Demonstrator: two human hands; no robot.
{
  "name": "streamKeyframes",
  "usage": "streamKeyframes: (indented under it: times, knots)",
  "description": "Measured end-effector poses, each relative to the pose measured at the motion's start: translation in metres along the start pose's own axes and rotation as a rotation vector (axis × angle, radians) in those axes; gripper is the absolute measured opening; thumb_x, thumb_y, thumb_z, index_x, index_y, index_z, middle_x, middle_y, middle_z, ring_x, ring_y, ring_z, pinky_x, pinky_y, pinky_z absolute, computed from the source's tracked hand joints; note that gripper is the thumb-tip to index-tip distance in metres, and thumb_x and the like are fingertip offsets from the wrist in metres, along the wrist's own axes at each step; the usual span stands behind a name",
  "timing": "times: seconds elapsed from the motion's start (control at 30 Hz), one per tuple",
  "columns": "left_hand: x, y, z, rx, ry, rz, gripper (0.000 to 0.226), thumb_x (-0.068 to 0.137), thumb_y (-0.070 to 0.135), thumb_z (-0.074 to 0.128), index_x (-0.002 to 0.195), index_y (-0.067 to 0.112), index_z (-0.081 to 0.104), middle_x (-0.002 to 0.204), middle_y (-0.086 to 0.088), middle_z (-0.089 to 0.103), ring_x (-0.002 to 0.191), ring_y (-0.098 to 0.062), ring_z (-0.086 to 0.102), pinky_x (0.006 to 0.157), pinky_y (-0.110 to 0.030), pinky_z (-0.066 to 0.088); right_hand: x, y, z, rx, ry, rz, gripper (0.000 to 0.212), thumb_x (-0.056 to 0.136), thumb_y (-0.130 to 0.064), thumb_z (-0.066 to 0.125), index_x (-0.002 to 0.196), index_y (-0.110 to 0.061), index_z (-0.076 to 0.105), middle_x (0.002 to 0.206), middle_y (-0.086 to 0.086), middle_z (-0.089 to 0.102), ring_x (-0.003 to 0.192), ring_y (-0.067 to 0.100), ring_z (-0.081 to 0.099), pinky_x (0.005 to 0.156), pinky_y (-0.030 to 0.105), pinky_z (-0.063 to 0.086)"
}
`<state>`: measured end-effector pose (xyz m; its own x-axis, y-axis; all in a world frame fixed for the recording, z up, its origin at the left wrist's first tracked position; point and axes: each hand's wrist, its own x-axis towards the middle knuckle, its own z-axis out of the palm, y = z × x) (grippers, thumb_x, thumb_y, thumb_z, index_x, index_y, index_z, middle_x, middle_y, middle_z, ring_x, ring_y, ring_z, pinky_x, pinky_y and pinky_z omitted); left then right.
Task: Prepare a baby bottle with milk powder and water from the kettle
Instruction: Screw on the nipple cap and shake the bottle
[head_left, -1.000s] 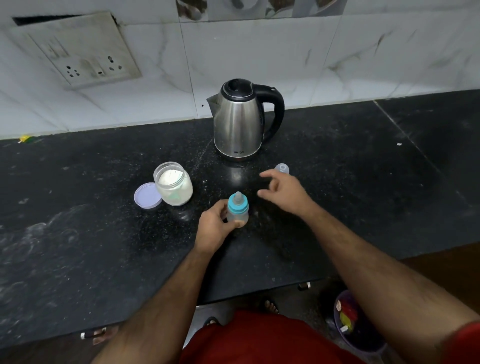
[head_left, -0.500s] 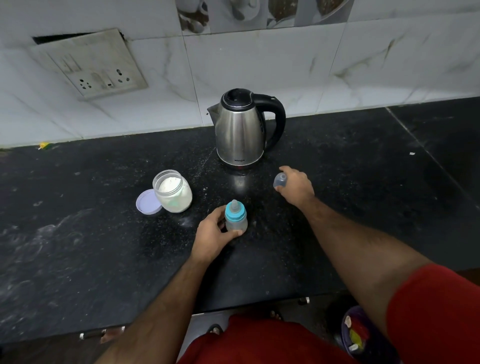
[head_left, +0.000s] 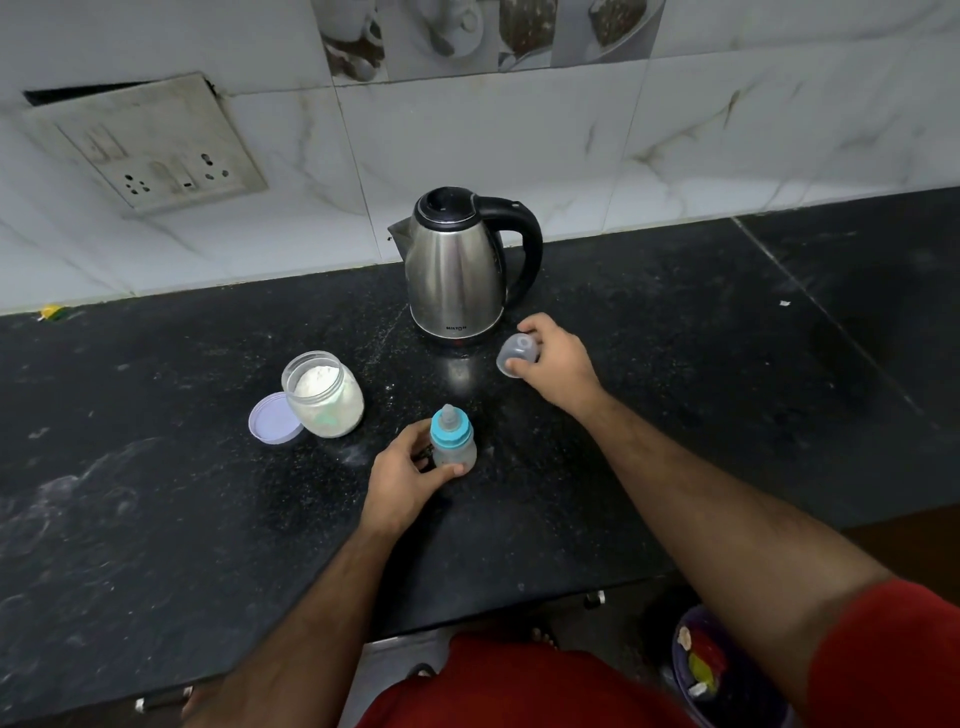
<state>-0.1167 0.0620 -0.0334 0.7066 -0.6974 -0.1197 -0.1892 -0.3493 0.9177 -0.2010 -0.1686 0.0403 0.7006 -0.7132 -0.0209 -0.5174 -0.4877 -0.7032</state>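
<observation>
A small baby bottle with a blue collar and a clear teat stands upright on the black counter. My left hand is wrapped around its lower part. My right hand holds the bottle's clear dome cap just right of the kettle's base, tilted on its side. The steel kettle with a black handle and lid stands behind the bottle. An open glass jar of white milk powder sits to the left, with its lilac lid lying beside it.
A tiled wall with a socket plate runs behind the counter. The counter's front edge is close to my body. A purple bucket stands on the floor at the lower right. White powder dusts the counter on the left.
My right hand reached from beside the bottle to the clear cap near the kettle and picked it up. My left hand stayed on the bottle. The camera moved closer.
</observation>
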Motion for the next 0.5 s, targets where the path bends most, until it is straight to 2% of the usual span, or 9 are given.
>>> streamKeyframes:
  times: [0.13, 0.27, 0.37, 0.43, 0.5]
  knots:
    - [-0.001, 0.000, -0.002, -0.020, 0.004, 0.000, 0.067, 0.070, 0.020, 0.089, 0.129, 0.025, 0.057, 0.117, 0.016, 0.066, 0.113, 0.002, 0.060, 0.099, -0.023, 0.048, -0.027, -0.029, -0.006, 0.158, -0.032, -0.121, 0.040, 0.078, -0.022, 0.079, 0.110, -0.024, 0.056, 0.104, -0.008, 0.063, 0.092, 0.007, 0.063, 0.080, 0.025, 0.054]
    - [-0.003, -0.002, -0.005, -0.032, -0.005, -0.001, 0.064, 0.070, 0.020, 0.088, 0.126, 0.026, 0.058, 0.114, 0.020, 0.064, 0.111, 0.002, 0.060, 0.097, -0.023, 0.048, -0.052, -0.051, -0.006, 0.241, -0.080, -0.226, 0.039, 0.077, -0.020, 0.081, 0.109, -0.023, 0.059, 0.104, -0.008, 0.065, 0.092, 0.000, 0.063, 0.077, 0.018, 0.054]
    - [-0.004, -0.004, -0.006, -0.026, -0.015, 0.004, 0.060, 0.072, 0.020, 0.087, 0.125, 0.026, 0.059, 0.116, 0.019, 0.065, 0.112, 0.000, 0.060, 0.097, -0.024, 0.049, -0.066, -0.055, 0.005, 0.199, -0.114, -0.269, 0.039, 0.077, -0.022, 0.080, 0.109, -0.026, 0.060, 0.105, -0.010, 0.065, 0.094, 0.003, 0.063, 0.074, 0.021, 0.055]
    - [-0.005, -0.004, -0.007, -0.026, -0.021, 0.012, 0.057, 0.074, 0.018, 0.086, 0.124, 0.027, 0.059, 0.113, 0.019, 0.065, 0.111, 0.001, 0.061, 0.097, -0.023, 0.049, -0.071, -0.053, 0.011, 0.143, -0.137, -0.304, 0.038, 0.078, -0.024, 0.078, 0.111, -0.025, 0.060, 0.107, -0.010, 0.064, 0.097, 0.006, 0.062, 0.076, 0.028, 0.056]
    - [-0.005, -0.003, -0.008, -0.028, -0.027, 0.020, 0.054, 0.076, 0.017, 0.084, 0.122, 0.027, 0.060, 0.111, 0.020, 0.065, 0.109, 0.003, 0.061, 0.096, -0.022, 0.049, -0.075, -0.050, 0.015, 0.075, -0.141, -0.326, 0.038, 0.080, -0.024, 0.075, 0.114, -0.025, 0.059, 0.111, -0.010, 0.062, 0.099, 0.006, 0.060, 0.081, 0.028, 0.054]
